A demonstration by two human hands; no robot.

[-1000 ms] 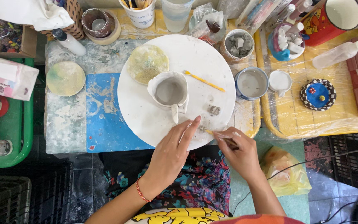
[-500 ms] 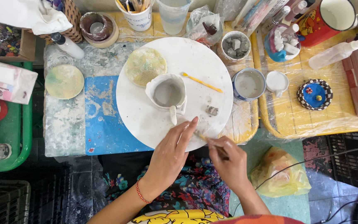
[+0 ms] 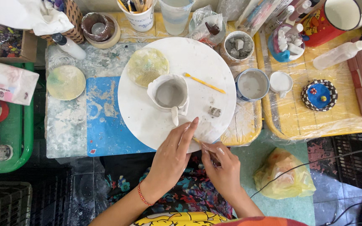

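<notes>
A white round turntable board [image 3: 197, 58] carries an unfired clay cup [image 3: 170, 94] with a handle, a yellow-green sponge disc [image 3: 147, 66], a yellow stick tool [image 3: 204, 83] and a small grey clay lump [image 3: 215, 111]. My left hand [image 3: 172, 155] lies flat, fingers together, its tips on the board's near edge just below the cup's handle. Right beside it, my right hand [image 3: 223, 165] pinches a thin tool [image 3: 197, 141] whose tip points at the left fingertips. A red thread bracelet circles my left wrist.
A blue mat [image 3: 105, 121] lies left of the board, with a pale round dish [image 3: 65, 82]. A slip-filled bowl [image 3: 252, 85], a small white lid [image 3: 281, 81], a painted blue dish [image 3: 319, 95], a spray bottle [image 3: 342, 53], a red mug [image 3: 332, 16] and a green tray [image 3: 5, 138] surround it.
Both hands have drifted slightly along the board's near edge. My right hand has shifted a little lower and closer to the left fingertips. The cup and tools stay put.
</notes>
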